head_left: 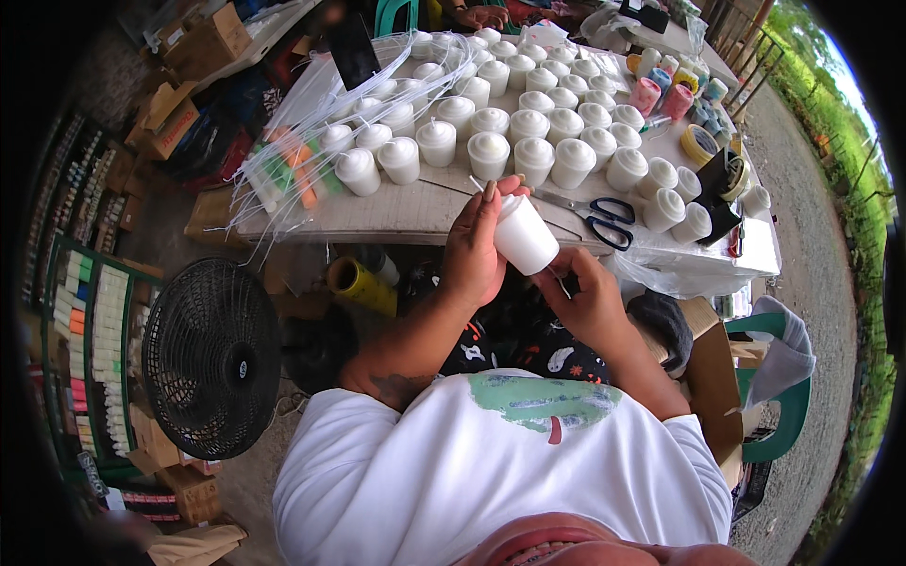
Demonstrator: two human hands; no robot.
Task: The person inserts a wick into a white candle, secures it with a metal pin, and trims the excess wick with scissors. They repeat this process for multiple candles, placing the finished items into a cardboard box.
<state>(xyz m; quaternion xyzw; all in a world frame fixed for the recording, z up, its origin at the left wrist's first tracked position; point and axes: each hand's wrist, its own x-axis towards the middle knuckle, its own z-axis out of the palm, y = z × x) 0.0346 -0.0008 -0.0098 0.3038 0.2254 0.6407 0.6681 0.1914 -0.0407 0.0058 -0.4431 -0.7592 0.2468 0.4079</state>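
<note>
Tilted above the table's near edge is a white candle [526, 236], tapered like a small cup, with a short wick end at its top. My left hand [472, 253] grips it from the left, fingers curled round its upper part. At its lower end my right hand [590, 291] is closed in a pinch. A thin pale strand seems to show by those fingertips, too small to make out. Just beyond lie scissors [612, 224] with dark blue handles. Rows of similar white candles [489, 156] stand on the table [425, 198], and loose white wicks [288, 141] spread at its left.
A black fan [212, 358] stands at left, near a rack of coloured goods [94, 349]. Tape rolls [698, 144], red candles [676, 102] and plastic sheeting [675, 267] occupy the table's right. A green chair [783, 406] is at right. Another person's hand [481, 17] shows at the far side.
</note>
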